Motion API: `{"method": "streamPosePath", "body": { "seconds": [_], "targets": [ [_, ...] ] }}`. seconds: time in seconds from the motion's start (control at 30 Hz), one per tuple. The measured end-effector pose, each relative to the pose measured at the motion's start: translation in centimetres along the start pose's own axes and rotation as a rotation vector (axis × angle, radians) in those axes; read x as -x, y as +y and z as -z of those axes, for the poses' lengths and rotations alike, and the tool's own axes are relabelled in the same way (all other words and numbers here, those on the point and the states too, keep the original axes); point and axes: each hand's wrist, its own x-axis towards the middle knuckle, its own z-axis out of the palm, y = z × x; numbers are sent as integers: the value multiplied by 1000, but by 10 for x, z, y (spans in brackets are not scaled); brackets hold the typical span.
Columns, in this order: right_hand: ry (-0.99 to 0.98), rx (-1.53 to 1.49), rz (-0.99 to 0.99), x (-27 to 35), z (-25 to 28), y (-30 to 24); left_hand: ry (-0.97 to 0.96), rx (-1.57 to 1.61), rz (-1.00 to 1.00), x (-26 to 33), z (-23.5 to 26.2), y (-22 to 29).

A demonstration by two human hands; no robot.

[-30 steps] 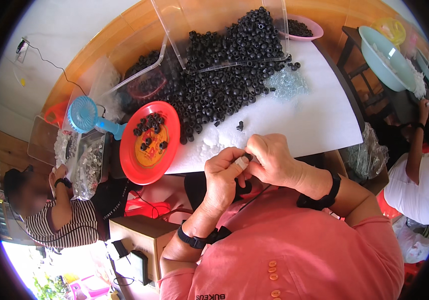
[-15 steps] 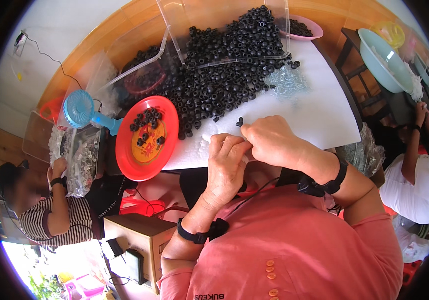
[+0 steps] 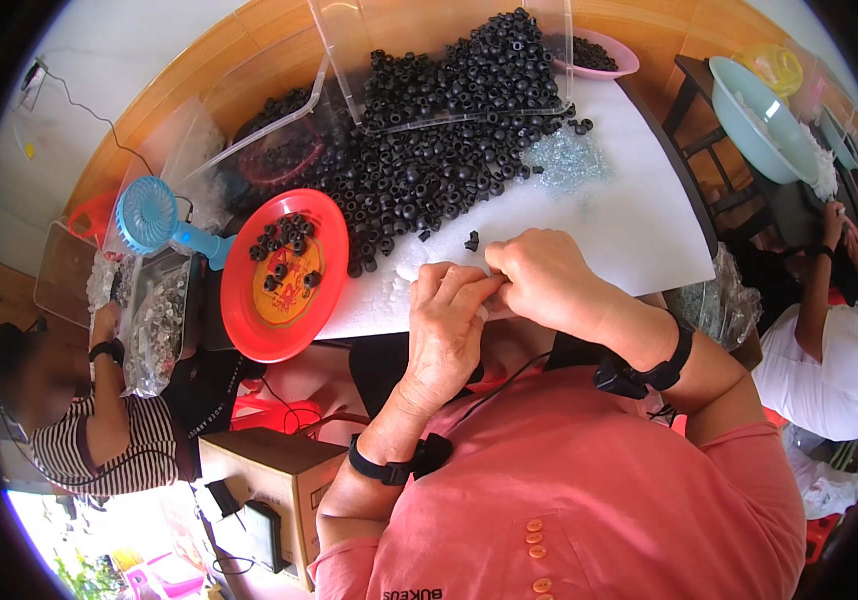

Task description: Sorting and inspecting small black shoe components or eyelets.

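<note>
At the near edge of the white foam sheet (image 3: 639,225), my two hands meet fingertip to fingertip. My left hand (image 3: 447,318) is closed in a pinch, with a bit of something whitish showing by its fingers. My right hand (image 3: 546,275) is curled into a fist against the left fingertips. Whatever small thing sits between them is hidden by the fingers. Just beyond my right knuckles a small black plastic piece (image 3: 472,241) lies on the sheet. A heap of black ring-like plastic parts (image 3: 429,175) spreads farther back, spilling from a clear plastic bin (image 3: 349,95).
Left of my hands, a red plate (image 3: 239,300) holds several black parts, beside a blue handheld fan (image 3: 184,225). Small clear pieces (image 3: 569,165) lie right of the heap, near a pink bowl (image 3: 629,62). Co-workers sit at both sides; a cardboard box (image 3: 259,480) stands lower left.
The whole view has shifted slightly. My hands stay together in nearly the same pose, and a little more of the sheet shows between the black piece and my right hand.
</note>
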Motion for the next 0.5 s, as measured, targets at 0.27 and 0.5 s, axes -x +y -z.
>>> {"method": "streamPosePath", "body": {
  "seconds": [0.27,0.5],
  "targets": [
    [-45,-221,-42,-1,6,13,71,-70,-17,-5,-8,2],
    [84,-204,-37,1,0,17,137,-94,6,-14,-19,-6]
  ]
}}
